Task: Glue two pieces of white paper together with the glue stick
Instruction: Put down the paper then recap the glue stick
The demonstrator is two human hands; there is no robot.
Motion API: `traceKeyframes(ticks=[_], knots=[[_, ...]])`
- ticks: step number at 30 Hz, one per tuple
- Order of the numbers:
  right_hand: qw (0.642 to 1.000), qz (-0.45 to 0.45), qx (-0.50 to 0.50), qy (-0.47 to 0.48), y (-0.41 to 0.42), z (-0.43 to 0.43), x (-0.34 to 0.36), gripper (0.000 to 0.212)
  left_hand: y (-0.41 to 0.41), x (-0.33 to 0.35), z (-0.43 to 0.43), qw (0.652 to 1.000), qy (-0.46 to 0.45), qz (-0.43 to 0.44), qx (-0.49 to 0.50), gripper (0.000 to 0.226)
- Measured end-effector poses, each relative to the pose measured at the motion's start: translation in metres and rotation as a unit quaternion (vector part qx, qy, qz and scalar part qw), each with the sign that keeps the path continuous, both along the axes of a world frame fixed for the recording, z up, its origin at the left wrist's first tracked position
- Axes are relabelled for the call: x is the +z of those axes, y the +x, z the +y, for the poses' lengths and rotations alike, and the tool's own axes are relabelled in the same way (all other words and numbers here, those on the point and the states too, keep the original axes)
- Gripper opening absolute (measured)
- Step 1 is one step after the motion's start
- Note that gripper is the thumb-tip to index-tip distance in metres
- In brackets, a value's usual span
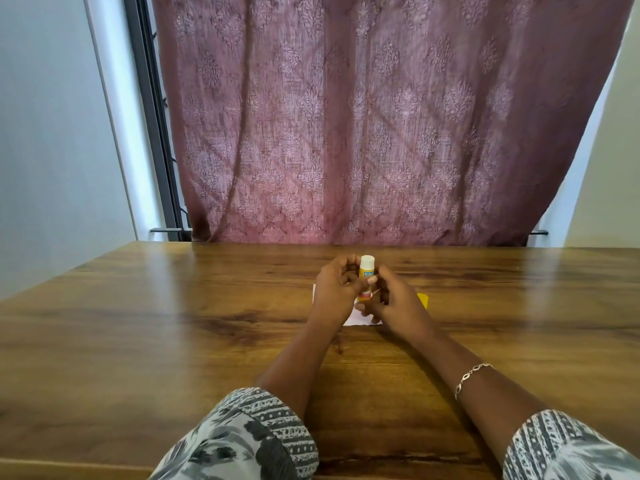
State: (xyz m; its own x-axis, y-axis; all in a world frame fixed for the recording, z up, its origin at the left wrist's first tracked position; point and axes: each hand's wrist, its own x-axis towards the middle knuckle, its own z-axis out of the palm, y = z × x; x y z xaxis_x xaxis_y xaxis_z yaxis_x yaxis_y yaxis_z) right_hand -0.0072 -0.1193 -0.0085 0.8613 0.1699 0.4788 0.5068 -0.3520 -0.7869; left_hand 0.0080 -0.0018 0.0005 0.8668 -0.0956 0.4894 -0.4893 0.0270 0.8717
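A small glue stick [366, 269] with a white top and a yellow label stands upright between my two hands, above the table's middle. My left hand [337, 289] grips its body from the left, thumb across the front. My right hand [394, 304] curls around its lower end from the right. White paper [358, 319] lies flat on the table under both hands, mostly hidden; I cannot tell how many sheets there are. A yellow piece [423, 300], perhaps the cap, shows just behind my right hand.
The wooden table [173, 323] stretches wide to both sides. A dark pink patterned curtain [381, 116] hangs right behind its far edge, with a window frame [152, 116] at the left.
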Motion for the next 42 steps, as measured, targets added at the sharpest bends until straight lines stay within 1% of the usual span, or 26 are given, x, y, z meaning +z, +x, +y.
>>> traceKeyframes(ticks=[3,6,9,12,15,18,20,26,28,32,35,39,41,42], knots=[[0.999,0.025,0.014,0.014,0.0,-0.0026,-0.0007,0.049,0.0003,0.0001,0.0014,1.0,0.012,-0.004,0.001,0.027],[0.999,0.04,0.019,0.032,-0.0004,-0.0044,0.0013,0.046,-0.0005,0.0011,0.0004,1.0,0.008,0.002,-0.007,0.026],[0.999,0.026,0.016,0.025,-0.0017,-0.0042,0.0007,0.037,-0.0004,0.0011,-0.0001,1.0,-0.003,0.006,-0.014,0.028],[1.0,0.009,0.004,0.006,-0.002,-0.0049,0.0012,0.039,0.0,0.0012,-0.0001,1.0,0.0,0.004,-0.012,0.029],[0.998,0.035,0.023,0.042,0.0009,-0.0055,0.0011,0.045,0.0022,0.0008,-0.0003,1.0,0.006,0.004,-0.002,0.029],[0.995,0.055,0.034,0.07,0.0009,-0.0074,0.002,0.039,0.0024,0.0005,-0.0015,1.0,0.008,0.003,-0.009,0.027],[0.996,0.051,0.035,0.066,-0.0006,-0.0087,0.0037,0.036,0.0019,0.0004,-0.002,1.0,0.005,0.005,-0.01,0.027],[1.0,0.001,-0.002,0.024,0.0007,-0.0046,0.0011,0.04,-0.0021,0.0021,0.0007,0.999,-0.01,0.014,-0.027,0.027],[1.0,0.01,0.006,0.025,-0.0001,-0.0041,0.0015,0.037,-0.0024,0.0016,0.001,1.0,-0.01,0.012,-0.025,0.027],[0.995,0.057,0.037,0.068,-0.0031,-0.0046,0.0046,0.044,-0.0014,0.0011,0.0016,1.0,0.003,0.011,-0.016,0.025],[0.997,0.044,0.023,0.055,-0.001,-0.0054,0.0034,0.037,-0.0013,0.0012,0.0008,1.0,-0.004,0.015,-0.025,0.026],[1.0,-0.003,-0.014,0.008,0.0,-0.004,0.0004,0.039,-0.0021,0.0013,-0.0007,0.999,-0.008,0.017,-0.032,0.029],[1.0,0.009,-0.004,0.019,0.0,-0.0036,-0.0006,0.035,-0.0019,0.0008,-0.0001,0.999,0.004,0.02,-0.029,0.027],[0.999,0.024,0.007,0.034,0.0001,-0.0036,-0.0006,0.037,-0.0016,0.0005,0.0005,0.999,0.01,0.02,-0.023,0.026]])
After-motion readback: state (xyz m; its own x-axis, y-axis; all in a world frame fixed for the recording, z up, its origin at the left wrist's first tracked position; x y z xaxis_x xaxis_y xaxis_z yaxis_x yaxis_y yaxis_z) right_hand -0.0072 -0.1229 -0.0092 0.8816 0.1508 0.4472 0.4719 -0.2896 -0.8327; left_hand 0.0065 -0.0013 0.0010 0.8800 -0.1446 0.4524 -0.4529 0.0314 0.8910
